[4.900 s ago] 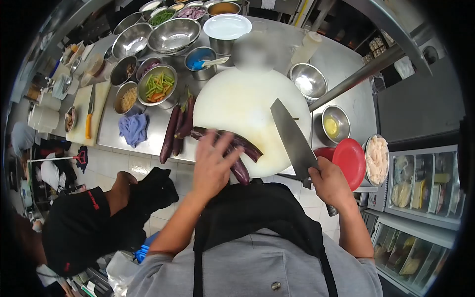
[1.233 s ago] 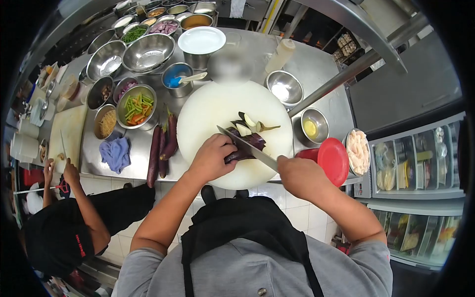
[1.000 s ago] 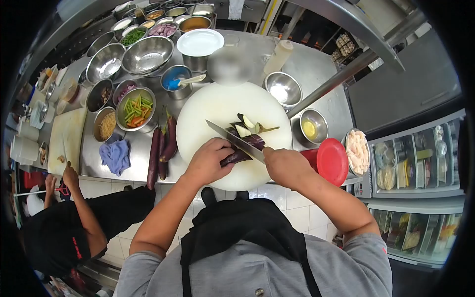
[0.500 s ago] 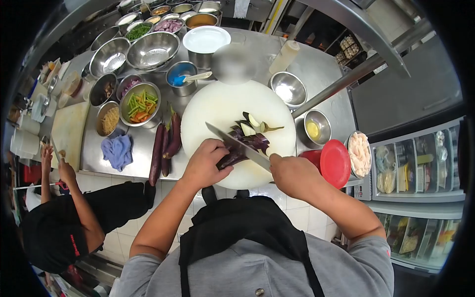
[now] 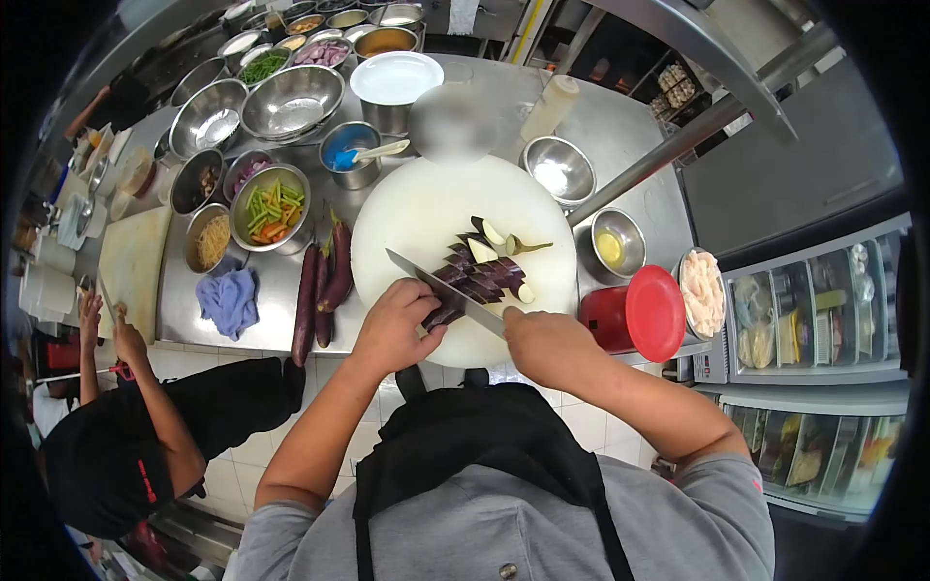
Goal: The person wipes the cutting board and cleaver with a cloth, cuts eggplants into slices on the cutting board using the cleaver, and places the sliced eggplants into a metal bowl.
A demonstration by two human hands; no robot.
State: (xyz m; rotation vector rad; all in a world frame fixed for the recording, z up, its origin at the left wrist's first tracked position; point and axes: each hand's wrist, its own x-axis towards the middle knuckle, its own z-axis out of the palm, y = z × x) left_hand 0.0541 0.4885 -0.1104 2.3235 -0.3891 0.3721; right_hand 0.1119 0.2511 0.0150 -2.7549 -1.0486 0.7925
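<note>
On a round white cutting board [image 5: 417, 208] my right hand [image 5: 550, 347] grips the handle of a kitchen knife [image 5: 472, 309]. Its blade slants up to the left, close by the fingertips of my left hand [image 5: 392, 324]. Those fingers are curled onto the uncut end of a purple eggplant [image 5: 445, 315], partly hidden by hand and blade. Right of the blade lie several cut eggplant pieces [image 5: 492, 276], dark-skinned with pale flesh. The stem end [image 5: 523, 246] lies just beyond them. Whole eggplants [image 5: 334, 266] rest on the steel table left of the board.
Left stand a bowl of cut vegetables [image 5: 273, 208] and a blue cloth [image 5: 228, 298]. A steel bowl [image 5: 559, 171], a bowl with yellow liquid [image 5: 617, 242] and a red container [image 5: 654, 312] stand to the right. Another person [image 5: 145, 426] works at the far left with a knife.
The knife and my right hand have shifted left along the eggplant. More slices lie spread to the right of the blade. The view has moved slightly.
</note>
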